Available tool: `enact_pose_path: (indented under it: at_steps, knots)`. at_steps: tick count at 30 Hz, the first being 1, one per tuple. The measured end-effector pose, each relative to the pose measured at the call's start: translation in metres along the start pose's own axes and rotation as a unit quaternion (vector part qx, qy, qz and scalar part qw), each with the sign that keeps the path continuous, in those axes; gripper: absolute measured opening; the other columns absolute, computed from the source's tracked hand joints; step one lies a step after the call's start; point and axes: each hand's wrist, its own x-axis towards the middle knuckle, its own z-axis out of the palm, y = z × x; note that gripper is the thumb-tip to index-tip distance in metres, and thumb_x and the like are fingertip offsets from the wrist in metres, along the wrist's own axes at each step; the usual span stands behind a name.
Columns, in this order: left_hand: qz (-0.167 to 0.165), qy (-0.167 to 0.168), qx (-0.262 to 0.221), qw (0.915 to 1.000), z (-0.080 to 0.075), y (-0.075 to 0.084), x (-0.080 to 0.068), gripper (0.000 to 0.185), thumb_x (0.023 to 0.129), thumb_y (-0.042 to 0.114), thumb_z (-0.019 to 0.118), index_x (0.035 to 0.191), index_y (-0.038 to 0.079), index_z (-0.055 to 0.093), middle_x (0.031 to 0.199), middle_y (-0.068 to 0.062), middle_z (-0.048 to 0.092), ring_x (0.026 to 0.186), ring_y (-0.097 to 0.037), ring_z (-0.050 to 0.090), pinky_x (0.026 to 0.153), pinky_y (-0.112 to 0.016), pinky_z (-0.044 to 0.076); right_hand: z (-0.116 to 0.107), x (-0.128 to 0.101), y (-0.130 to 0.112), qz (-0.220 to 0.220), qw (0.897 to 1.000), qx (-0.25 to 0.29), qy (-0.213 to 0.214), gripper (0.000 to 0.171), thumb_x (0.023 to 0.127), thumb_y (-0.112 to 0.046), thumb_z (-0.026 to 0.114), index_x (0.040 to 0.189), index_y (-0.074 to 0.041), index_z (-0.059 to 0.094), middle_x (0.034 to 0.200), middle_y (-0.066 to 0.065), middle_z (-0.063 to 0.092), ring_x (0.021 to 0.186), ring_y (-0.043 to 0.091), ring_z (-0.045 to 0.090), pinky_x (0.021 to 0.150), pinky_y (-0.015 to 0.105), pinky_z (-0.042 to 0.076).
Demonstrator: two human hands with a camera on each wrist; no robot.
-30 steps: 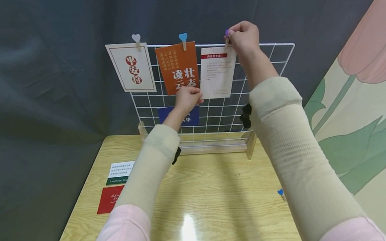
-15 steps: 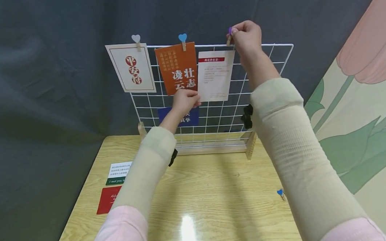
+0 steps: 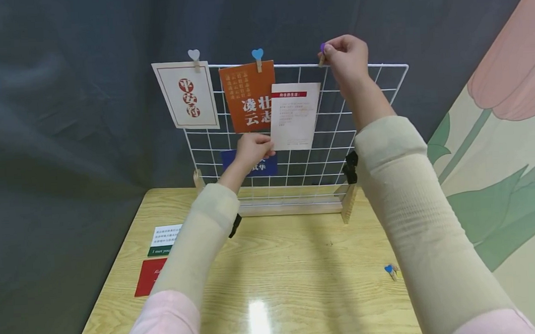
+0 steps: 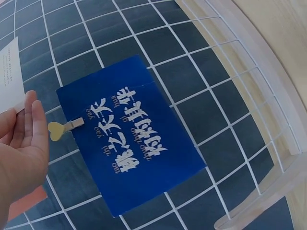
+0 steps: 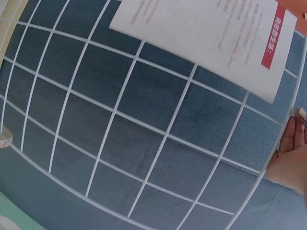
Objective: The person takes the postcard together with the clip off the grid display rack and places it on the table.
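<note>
I'm seeing the wood-grain table (image 3: 300, 276) bearing a white wire grid (image 3: 389, 65) at its far side. An orange card (image 3: 247, 97) is hanging left, partly hidden by the white printed card (image 3: 294, 117), which is showing a red banner above fine text. The left hand (image 3: 252, 150) is pinching that card's lower left edge before the grid; the right hand (image 3: 350, 59) is gripping a purple heart clothespin (image 3: 322, 57) at the top wire.

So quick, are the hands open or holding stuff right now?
Left hand: closed, pinching the red-striped white card.
Right hand: closed, pinching the purple heart clip.
</note>
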Motion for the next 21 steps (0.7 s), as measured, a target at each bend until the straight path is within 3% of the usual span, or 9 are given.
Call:
enact_pose_path:
  at_steps: [3, 7, 15, 21]
  knots:
    - [-0.005, 0.005, -0.004, 1.0000, -0.001, -0.003, -0.002, 0.022, 0.083, 0.004, 0.056, 0.102, -0.005, 0.061, 0.091, -0.016, 0.062, 0.069, -0.019, 0.061, 0.059, -0.022, 0.049, 0.006, -0.029, -0.017, -0.010, 1.000, -0.006, 0.000, 0.007, 0.086, -0.005, 0.050, 0.085, -0.001, 0.054, 0.084, 0.009, 0.054, 0.079, 0.016, 0.052, 0.077, 0.023, 0.042]
    - [-0.014, 0.006, -0.003, 0.9999, -0.002, -0.005, -0.004, 0.020, 0.083, 0.004, 0.056, 0.100, -0.005, 0.062, 0.090, -0.016, 0.062, 0.068, -0.018, 0.061, 0.059, -0.022, 0.049, 0.007, -0.046, -0.026, -0.013, 0.999, -0.032, -0.005, 0.007, 0.088, -0.006, 0.047, 0.083, -0.004, 0.053, 0.083, 0.006, 0.052, 0.079, 0.014, 0.050, 0.080, 0.023, 0.040]
    - [-0.016, 0.006, -0.020, 0.9997, -0.002, -0.013, -0.008, 0.020, 0.082, 0.002, 0.056, 0.099, -0.007, 0.062, 0.090, -0.018, 0.061, 0.069, -0.023, 0.061, 0.062, -0.027, 0.050, 0.005, -0.049, -0.026, -0.036, 0.994, -0.105, -0.012, 0.009, 0.088, -0.008, 0.047, 0.081, -0.008, 0.052, 0.082, 0.002, 0.051, 0.078, 0.011, 0.048, 0.074, 0.023, 0.036]
    - [-0.013, 0.006, -0.041, 0.9990, -0.002, -0.020, -0.012, 0.020, 0.082, -0.001, 0.056, 0.099, -0.010, 0.060, 0.091, -0.022, 0.061, 0.069, -0.024, 0.062, 0.061, -0.027, 0.050, 0.000, -0.048, -0.026, -0.057, 0.994, -0.097, -0.011, 0.011, 0.087, -0.005, 0.049, 0.077, -0.009, 0.053, 0.077, 0.001, 0.053, 0.074, 0.010, 0.050, 0.073, 0.022, 0.037]
